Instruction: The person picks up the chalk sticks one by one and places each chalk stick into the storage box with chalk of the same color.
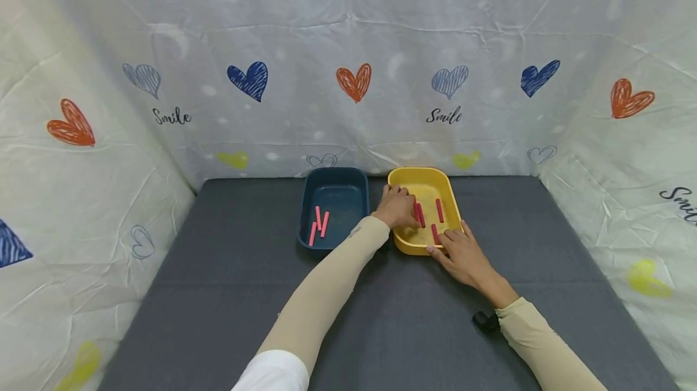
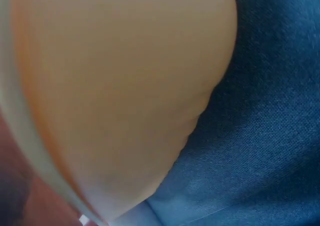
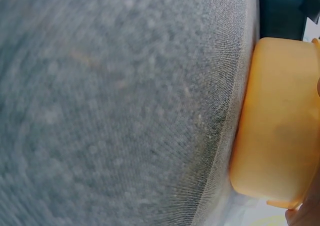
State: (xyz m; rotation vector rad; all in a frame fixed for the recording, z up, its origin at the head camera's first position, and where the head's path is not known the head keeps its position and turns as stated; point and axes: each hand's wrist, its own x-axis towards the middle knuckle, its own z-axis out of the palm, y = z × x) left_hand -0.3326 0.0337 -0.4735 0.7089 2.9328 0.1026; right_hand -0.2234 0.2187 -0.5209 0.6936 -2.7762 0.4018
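A yellow tray (image 1: 404, 249) stands on the dark grey table, with several short red sticks (image 1: 439, 210) lying in it. My left hand (image 1: 396, 206) reaches over its left rim, fingers bent down beside two of the sticks; whether they pinch one is hidden. At the front right corner, my right hand (image 1: 463, 258) holds the tray's rim, the thumb at the front wall and fingers over the edge, close to another red stick (image 1: 434, 233). The right wrist view shows the yellow tray's wall (image 3: 275, 121) and fingertips at its edge. Mostly sleeve fills the left wrist view.
A dark blue tray (image 1: 340, 178) stands left of the yellow one, holding three pink sticks (image 1: 325, 224). My left forearm (image 1: 327, 282) crosses its front right corner. Behind the table (image 1: 229, 258) hangs a white cloth (image 1: 305, 76) with hearts.
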